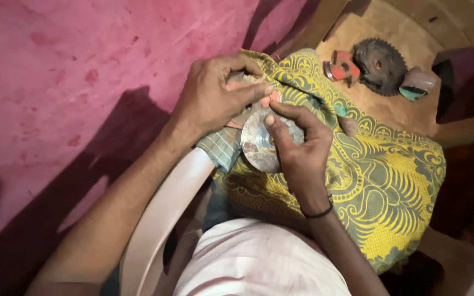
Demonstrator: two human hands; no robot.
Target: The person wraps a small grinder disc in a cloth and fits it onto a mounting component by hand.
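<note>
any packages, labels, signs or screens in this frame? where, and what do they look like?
None in view. Both hands, left hand and right hand, hold a round, dull grey metal disc over yellow-green patterned cloth. A dark toothed gear wheel lies on the brown floor beyond.

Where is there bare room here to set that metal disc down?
Free: the yellow patterned cloth right of the right hand, and brown floor between the cloth and the toothed wheel. Crowded: both hands, left hand included, bunch around the metal disc.

beneath the grip, a yellow-and-grey swirl-patterned cloth (390, 181); beside it green checked fabric (221, 147); beyond, a pink wall (72, 66).
</note>
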